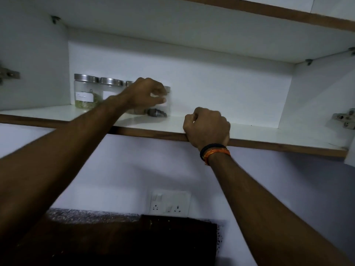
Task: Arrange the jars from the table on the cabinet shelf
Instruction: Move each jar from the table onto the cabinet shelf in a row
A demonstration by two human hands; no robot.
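Observation:
Several clear jars with steel lids stand in a row at the back left of the white cabinet shelf (249,134). The leftmost jar (85,92) holds greenish contents and has a white label. A second jar (110,89) stands right of it. My left hand (148,95) reaches in and grips the rightmost jar (160,112), which holds dark pieces and rests on the shelf; the hand hides most of it and of the jar beside it. My right hand (206,127) is a closed fist resting on the shelf's wooden front edge, holding nothing that shows.
The shelf is bare to the right of the jars. Metal hinges sit on the right wall (343,119) and left wall (7,73). Below on the wall is a switch and socket plate (170,204); a dark wooden surface (123,240) lies under it.

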